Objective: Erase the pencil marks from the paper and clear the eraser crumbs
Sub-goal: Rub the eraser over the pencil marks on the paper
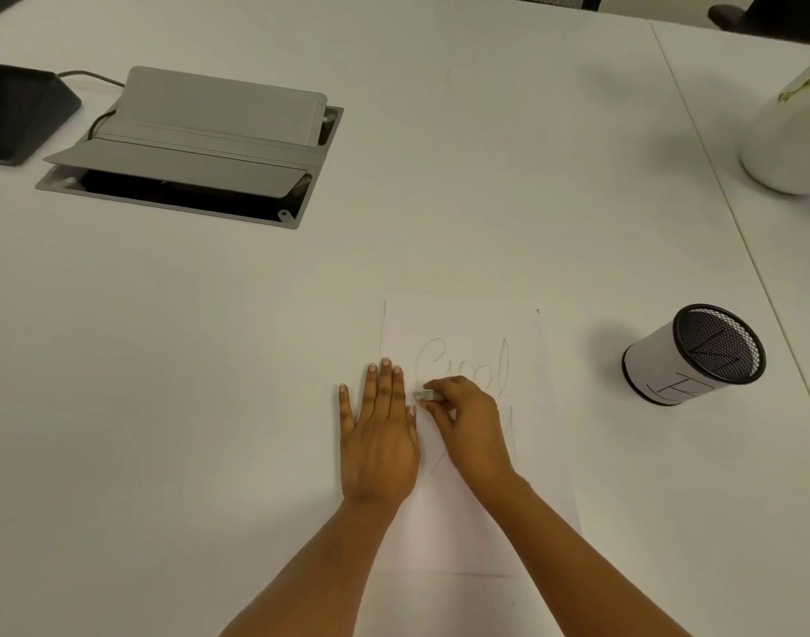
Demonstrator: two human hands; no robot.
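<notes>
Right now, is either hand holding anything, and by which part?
The right hand pinches the eraser by one end; the left hand lies flat across the paper edge, holding nothing.

This looks like an office meeting room. A broad white table — built of sections that meet at a seam — has a grey flip-lid cable hatch set into its top, and a cable leads from it toward a dark device alongside. A mesh pen cup, a sheet of paper and a white vase sit on the table; a dark chair shows at the far edge.
</notes>
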